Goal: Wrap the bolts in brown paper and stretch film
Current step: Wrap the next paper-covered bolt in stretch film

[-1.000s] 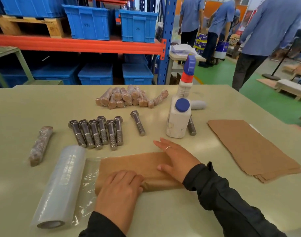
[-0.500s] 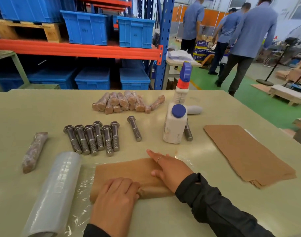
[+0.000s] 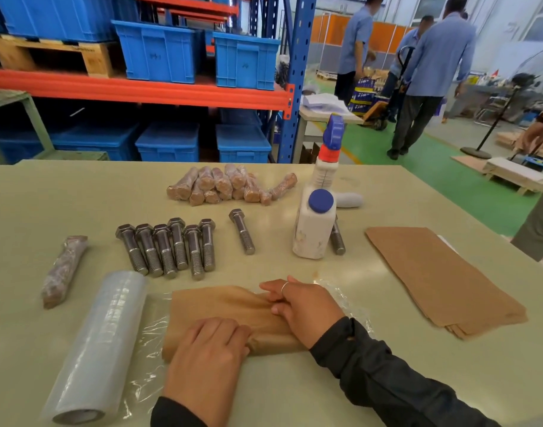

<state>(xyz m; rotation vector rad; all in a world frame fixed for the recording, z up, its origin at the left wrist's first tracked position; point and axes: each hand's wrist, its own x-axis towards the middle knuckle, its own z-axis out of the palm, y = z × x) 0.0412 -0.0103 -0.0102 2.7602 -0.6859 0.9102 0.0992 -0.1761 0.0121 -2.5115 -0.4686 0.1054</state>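
A sheet of brown paper (image 3: 224, 306) lies rolled on a pulled-out piece of stretch film (image 3: 150, 337) near the table's front edge. My left hand (image 3: 207, 355) presses down on its near left part. My right hand (image 3: 304, 306) grips its right part, fingers curled over the fold. Whatever is inside the paper is hidden. The stretch film roll (image 3: 100, 343) lies to the left. Several bare steel bolts (image 3: 168, 246) lie in a row behind the paper, one bolt (image 3: 242, 231) apart to their right.
A pile of wrapped bolts (image 3: 230, 186) sits further back and one wrapped bolt (image 3: 65, 269) lies at the left. Two white bottles (image 3: 314, 223) stand mid-table with a bolt (image 3: 338, 238) behind. A stack of brown paper sheets (image 3: 439, 278) lies right. People stand beyond the table.
My right hand's fingers have curled from flat onto the paper's fold, bunching it. My left hand stays pressed on the near part. The view has shifted a little.
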